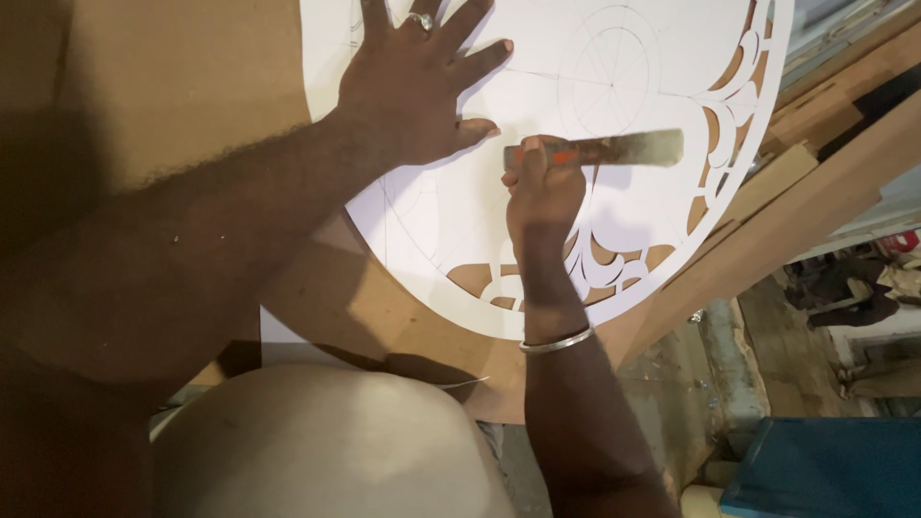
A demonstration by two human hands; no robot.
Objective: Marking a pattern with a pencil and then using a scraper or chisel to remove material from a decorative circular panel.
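A white round panel (576,86) with cut-out scrollwork and pencilled circles lies on brown board (192,77); blue box (825,470) nearby.

Flat metal file (614,149) (orange-marked handle), level above white round cutout panel (537,221).

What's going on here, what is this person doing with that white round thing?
A person leans over a large round white panel lying on a brown board. The left hand, a ring on one finger, presses flat on the panel with fingers spread. The right hand, a metal bangle on its wrist, grips a flat metal tool with an orange-marked handle above the panel. Pencilled circles and lines mark the panel's middle; curved ornamental openings are cut along its rim.
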